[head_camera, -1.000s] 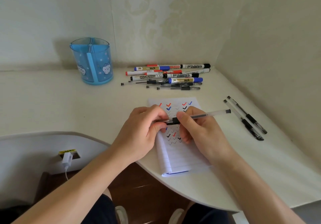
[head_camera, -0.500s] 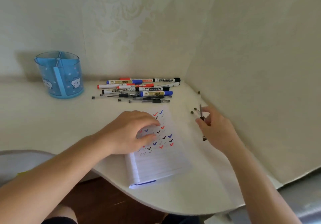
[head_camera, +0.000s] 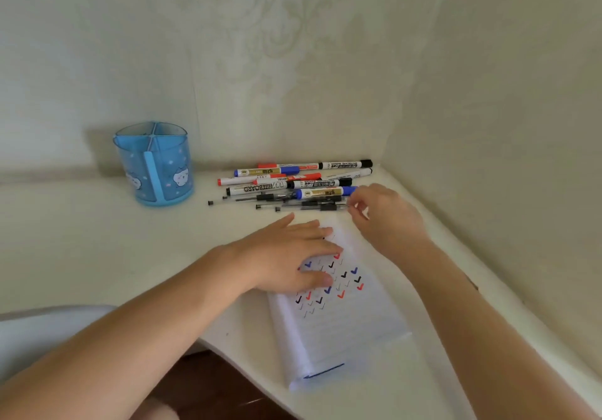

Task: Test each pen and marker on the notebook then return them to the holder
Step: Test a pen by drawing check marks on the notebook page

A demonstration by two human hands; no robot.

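1. Pens and markers (head_camera: 293,180) lie in a loose pile on the desk just beyond the notebook's (head_camera: 342,322) far edge. Their long axes run side to side, roughly square to the notebook's length. The thick markers (head_camera: 260,188) are at the back, some caps pointing right and at least one red cap pointing left. The thin pens (head_camera: 283,198) lie nearest the notebook.
2. The notebook lies open with its long axis running away from the person, its far end leaning slightly left. Red, blue and black check marks (head_camera: 343,274) show on its upper half.
3. The blue holder (head_camera: 153,165) stands upright beyond the notebook and well to its left.
4. The left hand (head_camera: 290,253) lies flat on the notebook's upper left part, fingers straight.
5. The right hand (head_camera: 387,220) is over the notebook's far right corner, thumb and forefinger curled close together at the right ends of the thin pens. Whether it has hold of one cannot be told.
6. Half a second ago the right hand was out to the right of the notebook with a thin pen. It has since come across to the pile, and the left hand has stayed pressed on the page.
7. The desk (head_camera: 97,240) is cream-white with a curved near edge. It sits in a corner of pale patterned walls (head_camera: 293,61).
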